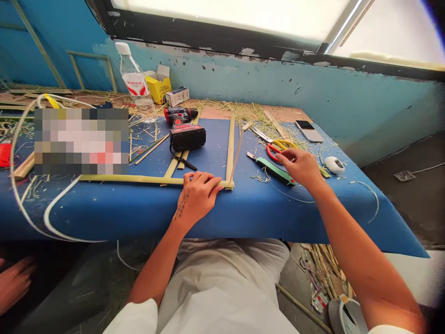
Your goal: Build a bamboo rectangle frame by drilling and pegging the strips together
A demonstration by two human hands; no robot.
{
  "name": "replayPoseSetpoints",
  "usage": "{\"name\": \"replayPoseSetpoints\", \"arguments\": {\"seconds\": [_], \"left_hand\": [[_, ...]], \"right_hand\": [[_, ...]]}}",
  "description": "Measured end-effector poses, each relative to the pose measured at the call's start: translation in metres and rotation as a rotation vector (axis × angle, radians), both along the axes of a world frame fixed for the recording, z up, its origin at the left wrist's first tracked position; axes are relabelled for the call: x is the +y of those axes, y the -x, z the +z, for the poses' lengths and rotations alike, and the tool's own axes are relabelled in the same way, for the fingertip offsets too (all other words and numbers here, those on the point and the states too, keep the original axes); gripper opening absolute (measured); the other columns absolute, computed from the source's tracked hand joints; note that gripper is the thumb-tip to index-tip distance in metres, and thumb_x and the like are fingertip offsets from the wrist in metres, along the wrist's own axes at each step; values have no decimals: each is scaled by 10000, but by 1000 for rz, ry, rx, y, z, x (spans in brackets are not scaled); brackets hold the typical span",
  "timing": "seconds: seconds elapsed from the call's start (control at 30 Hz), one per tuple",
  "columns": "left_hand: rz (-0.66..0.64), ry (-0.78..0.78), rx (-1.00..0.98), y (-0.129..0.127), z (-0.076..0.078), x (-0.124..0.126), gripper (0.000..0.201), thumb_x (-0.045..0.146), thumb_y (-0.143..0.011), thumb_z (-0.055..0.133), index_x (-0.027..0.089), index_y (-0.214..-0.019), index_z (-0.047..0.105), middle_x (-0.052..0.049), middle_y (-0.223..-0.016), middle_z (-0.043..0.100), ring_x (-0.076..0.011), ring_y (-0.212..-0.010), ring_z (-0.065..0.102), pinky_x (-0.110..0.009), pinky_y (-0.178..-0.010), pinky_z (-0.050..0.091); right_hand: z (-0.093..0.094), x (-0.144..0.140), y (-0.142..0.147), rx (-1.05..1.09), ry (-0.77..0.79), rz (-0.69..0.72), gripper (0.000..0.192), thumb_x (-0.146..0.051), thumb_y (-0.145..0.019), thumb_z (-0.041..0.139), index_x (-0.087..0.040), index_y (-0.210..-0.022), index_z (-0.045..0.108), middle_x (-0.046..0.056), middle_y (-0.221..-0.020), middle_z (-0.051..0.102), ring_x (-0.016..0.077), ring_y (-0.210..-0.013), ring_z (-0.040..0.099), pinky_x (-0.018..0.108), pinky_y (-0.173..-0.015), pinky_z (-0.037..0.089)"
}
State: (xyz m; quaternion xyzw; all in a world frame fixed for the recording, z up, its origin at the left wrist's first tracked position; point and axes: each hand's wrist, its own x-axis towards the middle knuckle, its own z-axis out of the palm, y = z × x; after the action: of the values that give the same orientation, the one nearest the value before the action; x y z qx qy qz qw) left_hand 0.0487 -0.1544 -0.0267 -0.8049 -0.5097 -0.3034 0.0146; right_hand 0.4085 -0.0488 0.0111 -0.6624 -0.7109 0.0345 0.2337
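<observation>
Here, the left hand (197, 197) holds one bamboo frame (231, 148) near one drill (187, 137).

Plastic bottle (135, 86) just beside a yellow box (158, 88) — phone (309, 131) well apart

- drill (187, 138): black, red
- tablecloth (243, 218) under drill: plain blue
- bamboo frame (231, 144) near drill: pale yellow-green
- cutter (274, 170) right of drill: green, black
- box (159, 89) behind drill: mostly yellow
</observation>
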Motion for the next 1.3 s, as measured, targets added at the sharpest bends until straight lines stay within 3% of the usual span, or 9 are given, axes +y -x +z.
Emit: {"name": "replayPoseSetpoints", "arguments": {"seconds": [0.07,0.23,0.5,0.63,0.7,0.8,0.93,1.1,1.3], "left_hand": [[5,3,0,0,0,0,280,382,-1104,538,273,-1245,753,-70,-1160,759,-253,-1099,638,-489,-1050,359],[10,-9,8,0,0,0,271,382,-1098,555,282,-1243,761,-62,-1149,758,-256,-1095,645,-490,-1054,360],[-10,-30,-22,1,-1,2,263,372,-1090,580,309,-1238,789,-43,-1132,762,-234,-1069,654,-474,-1043,368],[-18,-7,-56,2,-3,4,265,371,-1086,586,317,-1242,793,-45,-1137,766,-232,-1073,653,-471,-1054,373],[-18,-6,-75,2,-4,5,259,373,-1079,597,314,-1230,799,-47,-1132,769,-233,-1075,652,-466,-1061,377],[-16,-7,-93,2,-4,6,249,375,-1070,615,305,-1211,807,-47,-1128,773,-237,-1080,653,-463,-1055,382],[-34,9,-99,1,-5,6,236,355,-1070,615,312,-1190,814,-43,-1134,779,-239,-1073,659,-473,-1052,376],[-20,-27,-106,1,-8,7,217,354,-1063,628,293,-1156,815,-41,-1100,782,-243,-1050,664,-495,-1062,353],[-32,-17,-115,0,-8,6,205,356,-1068,622,303,-1142,806,-34,-1109,785,-236,-1055,668,-484,-1062,346]], "right_hand": [[-1,-15,2,-45,90,106,524,-709,-935,623,-260,-1141,799,90,-1044,785,277,-903,715,427,-842,559],[-8,-17,-3,-197,87,221,494,-567,-1006,542,-221,-1296,744,148,-1252,701,332,-1172,667,502,-1060,526],[16,-1,-11,-183,-160,-65,605,-507,-1074,446,-155,-1558,532,245,-1463,515,362,-1172,639,541,-983,532],[41,-18,-4,-23,-446,-140,642,-594,-1080,456,-162,-1535,593,210,-1345,616,297,-1219,633,445,-1036,527],[42,-45,6,63,-396,-55,641,-646,-1050,509,-219,-1512,632,146,-1252,711,263,-1094,696,398,-938,572],[23,-100,24,65,-204,194,503,-618,-982,652,-298,-1356,758,71,-1158,800,250,-972,763,395,-906,607],[-13,-147,38,19,-237,234,371,-492,-987,700,-336,-1313,782,44,-1125,826,211,-864,791,345,-795,633],[-33,-138,49,-89,-402,491,400,-353,-962,790,-244,-1346,757,51,-1077,831,155,-859,788,237,-761,583],[-43,-130,57,-191,-515,490,470,-287,-935,821,-223,-1388,710,50,-1073,819,147,-847,776,235,-784,563]]}}
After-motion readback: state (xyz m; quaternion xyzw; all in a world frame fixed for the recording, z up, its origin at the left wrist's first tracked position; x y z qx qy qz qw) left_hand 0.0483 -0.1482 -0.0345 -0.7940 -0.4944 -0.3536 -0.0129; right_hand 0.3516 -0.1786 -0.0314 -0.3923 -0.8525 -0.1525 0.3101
